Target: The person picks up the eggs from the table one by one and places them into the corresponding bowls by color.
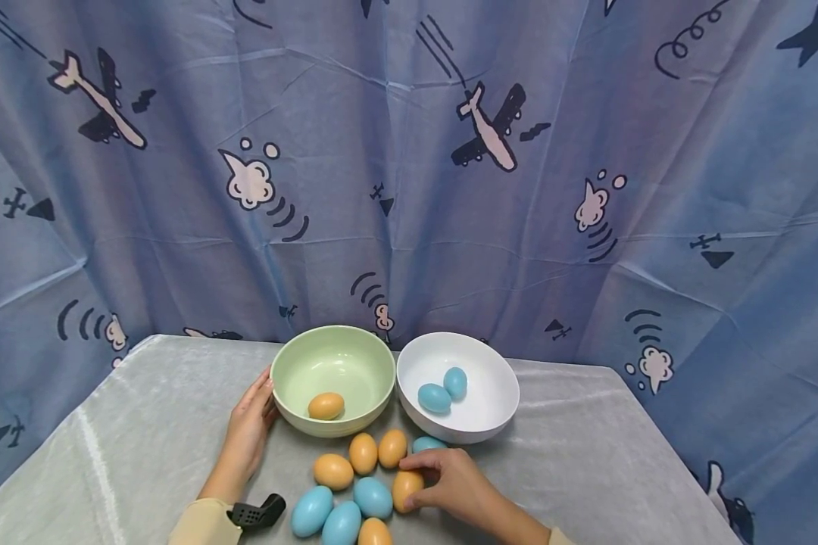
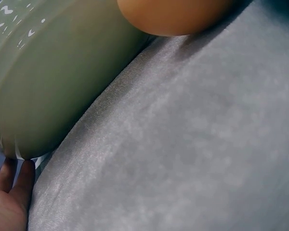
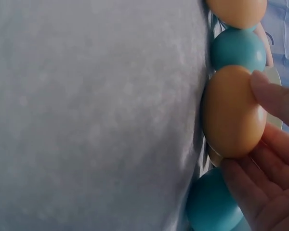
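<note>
My right hand (image 1: 460,484) pinches an orange egg (image 1: 406,492) between thumb and fingers; the egg appears to be at table level. In the right wrist view the thumb and fingertips touch opposite ends of that orange egg (image 3: 233,113). My left hand (image 1: 248,428) rests against the outer left side of a green bowl (image 1: 334,429), its fingers fairly straight. One orange egg (image 1: 326,406) lies inside this bowl. Beside it stands a white bowl (image 1: 494,393) with two blue eggs (image 1: 435,398) in it. The left wrist view shows fingertips touching the green bowl's wall (image 2: 53,86).
Several orange eggs (image 1: 332,471) and blue eggs (image 1: 312,511) lie grouped in front of the bowls. Another blue egg (image 1: 429,445) is partly hidden behind my right hand. A grey cloth (image 1: 586,454) covers the table, and a patterned blue curtain (image 1: 395,151) hangs behind.
</note>
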Demonstrator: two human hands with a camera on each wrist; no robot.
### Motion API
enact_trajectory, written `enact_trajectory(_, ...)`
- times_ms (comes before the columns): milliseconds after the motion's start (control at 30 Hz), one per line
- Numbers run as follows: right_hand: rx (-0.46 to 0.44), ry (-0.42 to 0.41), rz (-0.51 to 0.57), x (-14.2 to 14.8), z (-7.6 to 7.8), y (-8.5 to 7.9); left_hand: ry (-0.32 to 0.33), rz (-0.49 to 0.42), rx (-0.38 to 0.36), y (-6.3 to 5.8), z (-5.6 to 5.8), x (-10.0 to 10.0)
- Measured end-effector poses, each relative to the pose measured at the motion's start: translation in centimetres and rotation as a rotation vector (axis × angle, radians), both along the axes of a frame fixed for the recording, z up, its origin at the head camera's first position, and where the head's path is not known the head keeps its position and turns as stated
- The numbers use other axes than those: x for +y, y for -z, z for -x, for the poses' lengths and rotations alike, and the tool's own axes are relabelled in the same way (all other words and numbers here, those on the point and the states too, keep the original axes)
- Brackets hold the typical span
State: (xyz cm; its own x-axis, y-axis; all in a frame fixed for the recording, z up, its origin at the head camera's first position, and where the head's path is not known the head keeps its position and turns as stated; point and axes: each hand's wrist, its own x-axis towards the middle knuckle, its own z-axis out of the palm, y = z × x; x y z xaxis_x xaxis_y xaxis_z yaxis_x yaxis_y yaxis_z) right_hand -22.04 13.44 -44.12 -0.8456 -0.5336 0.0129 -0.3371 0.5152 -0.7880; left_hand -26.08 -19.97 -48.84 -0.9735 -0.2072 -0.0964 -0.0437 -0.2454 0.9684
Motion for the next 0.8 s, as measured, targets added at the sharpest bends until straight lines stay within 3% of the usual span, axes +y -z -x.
enact_trajectory(333,0.117,-0.055,-0.088,-0.1,-0.1,-0.2,0.002,0.002,-0.001,0.1,0.0,-0.1)
enact_trajectory(567,0.045,-0.045,-0.074,0.2,-0.2,0.0,0.001,0.005,0.001,0.1,0.0,0.0)
enact_trajectory(800,0.060,-0.085,-0.044,0.9,-0.1,0.0,-0.003,0.003,0.003,0.1,0.1,0.0)
